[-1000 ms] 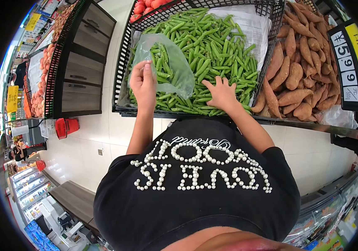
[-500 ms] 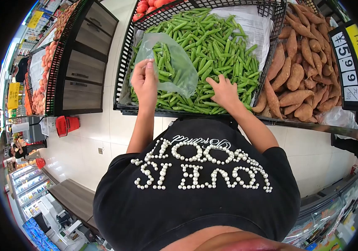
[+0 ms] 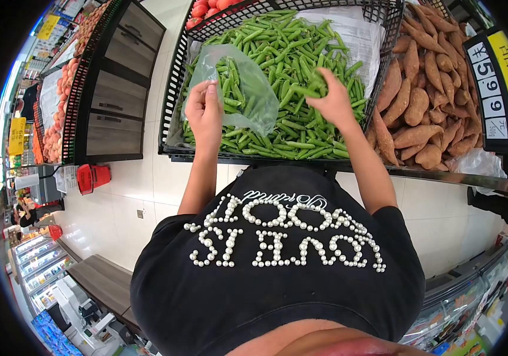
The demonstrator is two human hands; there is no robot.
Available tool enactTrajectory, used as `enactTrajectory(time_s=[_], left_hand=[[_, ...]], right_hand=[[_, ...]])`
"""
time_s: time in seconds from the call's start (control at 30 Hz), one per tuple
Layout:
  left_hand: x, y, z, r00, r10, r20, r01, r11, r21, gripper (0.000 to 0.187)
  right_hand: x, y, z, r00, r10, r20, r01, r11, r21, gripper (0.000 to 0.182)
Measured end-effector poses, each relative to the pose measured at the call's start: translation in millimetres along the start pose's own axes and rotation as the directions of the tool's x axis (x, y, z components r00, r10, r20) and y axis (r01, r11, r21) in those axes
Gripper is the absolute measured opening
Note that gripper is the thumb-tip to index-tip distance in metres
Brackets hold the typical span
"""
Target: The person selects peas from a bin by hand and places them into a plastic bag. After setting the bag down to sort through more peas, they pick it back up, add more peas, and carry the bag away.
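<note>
now my right hand (image 3: 332,105) is up off the heap of green pea pods (image 3: 283,53), its fingers curled around a small bunch of pods (image 3: 310,90), blurred with motion. so a few pods have been gathered, which i judge to be one step of the picking done; they are not in the bag yet. the heap fills a black crate (image 3: 171,95) just in front of me.

half a second ago, that hand was low over the crate's near edge, fingertips down among the pods; now it is farther forward, over the crate's right half. my left hand (image 3: 204,113) has hardly moved: over the crate's left side, it pinches a clear plastic bag (image 3: 260,113). pods show through the film; i cannot tell how many are inside.

right of the crate lie sweet potatoes (image 3: 417,107); beyond its far left corner is round red produce (image 3: 212,7).
</note>
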State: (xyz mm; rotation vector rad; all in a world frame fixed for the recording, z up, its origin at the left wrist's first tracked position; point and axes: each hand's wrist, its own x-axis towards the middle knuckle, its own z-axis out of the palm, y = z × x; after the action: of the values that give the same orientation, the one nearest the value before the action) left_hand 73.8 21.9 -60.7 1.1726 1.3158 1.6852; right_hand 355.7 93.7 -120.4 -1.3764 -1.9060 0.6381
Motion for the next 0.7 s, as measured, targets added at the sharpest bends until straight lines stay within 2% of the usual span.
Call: enactTrajectory(time_s=[0.03, 0.07, 0.1, 0.17, 0.2, 0.3, 0.33, 0.43, 0.53, 0.63, 0.67, 0.7], left_hand=[[0, 0, 0, 1.0, -0.002, 0.0, 0.002, 1.0, 0.002, 0.015], [0, 0, 1, 1.0, -0.003, 0.001, 0.003, 1.0, 0.003, 0.015], [1, 0, 2, 1.0, -0.004, 0.001, 0.004, 1.0, 0.004, 0.015], [1, -1, 3, 1.0, -0.009, -0.003, 0.009, 1.0, -0.006, 0.015], [1, -1, 3, 1.0, -0.011, -0.008, 0.011, 1.0, -0.011, 0.015], [1, -2, 2, 1.0, -0.004, -0.002, 0.004, 1.0, -0.022, 0.016], [1, -2, 2, 1.0, -0.003, -0.002, 0.003, 1.0, -0.014, 0.016], [0, -2, 2, 1.0, -0.004, 0.001, 0.004, 1.0, -0.005, 0.016], [0, -3, 5, 1.0, -0.008, 0.009, 0.008, 1.0, -0.013, 0.017], [0, -1, 6, 1.0, -0.013, -0.002, 0.013, 1.0, -0.006, 0.017], [1, 0, 6, 1.0, -0.02, -0.001, 0.02, 1.0, -0.007, 0.017], [1, 0, 7, 1.0, -0.026, 0.002, 0.026, 1.0, -0.007, 0.017]], right_hand=[[7, -3, -5, 0.999, -0.013, -0.044, 0.017, 0.995, 0.094, 0.076], [12, -23, -17, 0.998, 0.059, -0.033, -0.053, 0.986, 0.16, 0.07], [16, -28, -17, 0.991, 0.122, -0.046, -0.097, 0.924, 0.37, 0.07], [28, -30, -14, 0.969, 0.244, -0.029, -0.146, 0.668, 0.73, 0.07], [33, -27, -15, 0.969, 0.242, 0.056, -0.183, 0.543, 0.819, 0.059], [36, -45, -26, 0.933, 0.282, 0.224, -0.302, 0.276, 0.912, 0.055], [37, -45, -24, 0.939, 0.235, 0.25, -0.298, 0.202, 0.933, 0.051], [35, -52, -17, 0.933, 0.206, 0.294, -0.305, 0.023, 0.952, 0.047], [35, -64, -14, 0.895, 0.169, 0.412, -0.393, -0.137, 0.909, 0.043], [33, -86, -9, 0.875, 0.091, 0.476, -0.446, -0.23, 0.865, 0.04], [32, -94, -1, 0.908, 0.098, 0.407, -0.388, -0.171, 0.906, 0.039], [35, -92, 16, 0.903, 0.149, 0.403, -0.377, -0.173, 0.91, 0.038]])
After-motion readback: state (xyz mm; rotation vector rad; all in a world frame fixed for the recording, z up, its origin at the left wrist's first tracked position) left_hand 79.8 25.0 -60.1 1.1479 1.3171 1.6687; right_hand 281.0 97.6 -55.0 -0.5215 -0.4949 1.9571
